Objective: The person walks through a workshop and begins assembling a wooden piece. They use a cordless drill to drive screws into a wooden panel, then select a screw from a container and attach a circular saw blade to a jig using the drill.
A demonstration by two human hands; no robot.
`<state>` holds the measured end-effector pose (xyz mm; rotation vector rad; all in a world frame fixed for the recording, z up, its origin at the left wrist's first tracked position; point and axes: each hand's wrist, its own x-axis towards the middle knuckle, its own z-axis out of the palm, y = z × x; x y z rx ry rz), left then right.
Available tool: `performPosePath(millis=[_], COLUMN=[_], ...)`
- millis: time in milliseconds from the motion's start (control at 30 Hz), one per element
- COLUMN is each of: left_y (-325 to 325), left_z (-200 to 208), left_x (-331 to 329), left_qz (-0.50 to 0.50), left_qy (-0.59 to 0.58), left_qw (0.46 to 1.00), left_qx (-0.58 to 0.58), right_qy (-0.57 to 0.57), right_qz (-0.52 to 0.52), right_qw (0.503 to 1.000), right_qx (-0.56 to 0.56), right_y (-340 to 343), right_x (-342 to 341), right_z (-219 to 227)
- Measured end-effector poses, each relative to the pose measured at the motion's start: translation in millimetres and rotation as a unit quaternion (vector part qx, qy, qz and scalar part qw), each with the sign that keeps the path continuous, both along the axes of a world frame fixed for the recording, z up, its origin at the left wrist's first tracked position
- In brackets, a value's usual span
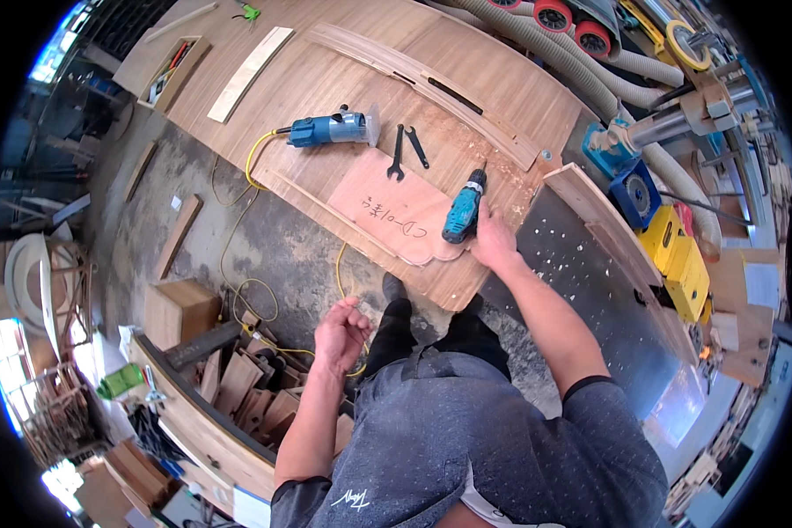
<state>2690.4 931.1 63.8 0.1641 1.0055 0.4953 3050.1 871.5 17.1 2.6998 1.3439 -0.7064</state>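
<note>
A teal cordless drill point(464, 209) with a black chuck is near the table's right front edge, its chuck pointing away from me. My right hand point(496, 239) is closed against the drill's right side; the drill body partly hides the fingers. Beneath and left of the drill lies a thin wooden template point(383, 207) with a curved edge and handwriting. Two black wrenches point(397, 154) point(417, 147) lie beyond it. My left hand point(341, 334) hangs in front of the table with curled fingers, nothing visible in it.
A blue trim router point(330, 129) with a yellow cord point(257, 161) lies on the wooden table point(273, 114). Long curved mouldings point(431, 88) rest along its far side. Wood offcuts point(246, 387) fill a bin at lower left. Machinery point(642, 194) and hoses stand at right.
</note>
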Motion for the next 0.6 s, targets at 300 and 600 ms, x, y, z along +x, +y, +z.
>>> performPosePath(millis=[300, 600], left_y=[83.0, 97.4], left_z=[-11.1, -21.1], left_x=[-14.4, 28.3], left_qz=[-0.009, -0.071], left_qy=[-0.006, -0.003], left_qw=[0.999, 0.997], left_qx=[0.041, 0.033], right_qy=[0.117, 0.321], right_qz=[-0.109, -0.199], right_qw=[0.972, 0.830], right_qx=[0.170, 0.410], right_y=[17.0, 0.5], right_x=[5.4, -11.7], right_z=[77.9, 59.8])
